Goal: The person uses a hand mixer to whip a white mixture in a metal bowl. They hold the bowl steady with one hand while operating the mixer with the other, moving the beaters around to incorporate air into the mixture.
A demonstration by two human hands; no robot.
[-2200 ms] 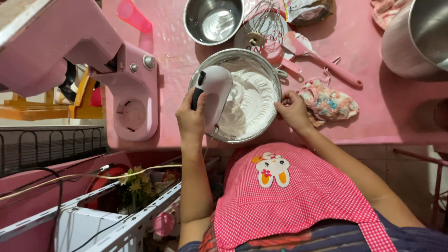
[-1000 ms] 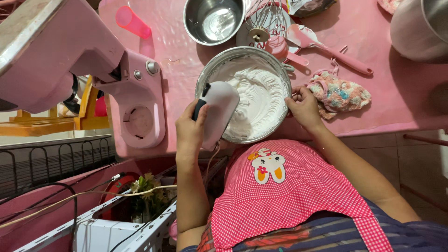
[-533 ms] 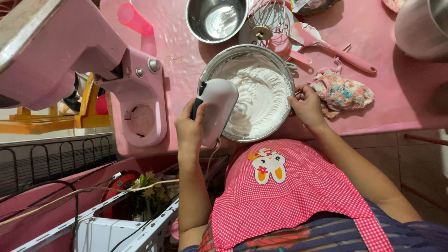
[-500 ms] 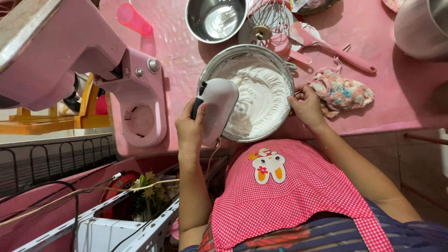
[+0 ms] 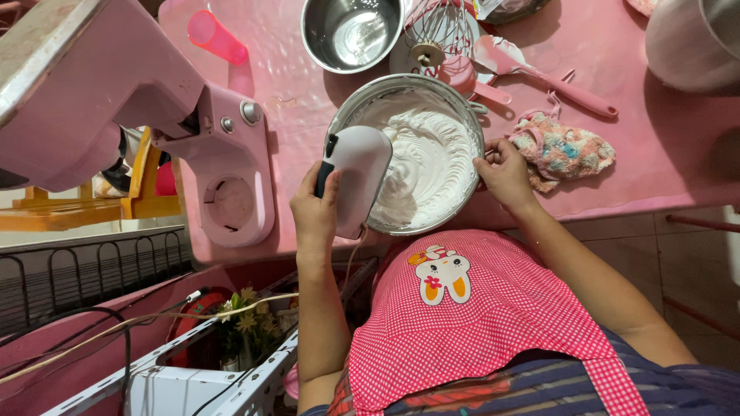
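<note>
My left hand [image 5: 314,209] grips a white hand mixer [image 5: 356,176] held over the left side of a steel mixing bowl [image 5: 472,115]. The bowl is full of stiff white whipped cream [image 5: 428,158]; the beaters are hidden under the mixer body. My right hand [image 5: 505,173] holds the bowl's right rim, fingers curled on the edge. The bowl stands on a pink table [image 5: 655,169] at its near edge, just in front of my red checked apron [image 5: 470,316].
A pink stand mixer [image 5: 154,115] with raised head stands at the left. Behind the bowl are an empty steel bowl [image 5: 351,32], a wire whisk attachment [image 5: 432,35], a pink spatula [image 5: 539,73], a pink cup [image 5: 217,38], a mottled cloth [image 5: 561,150] and a large pot [image 5: 694,38].
The hand mixer has shifted a little toward the bowl's left side, and my right hand has slid along the right rim. The view has drifted slightly.
</note>
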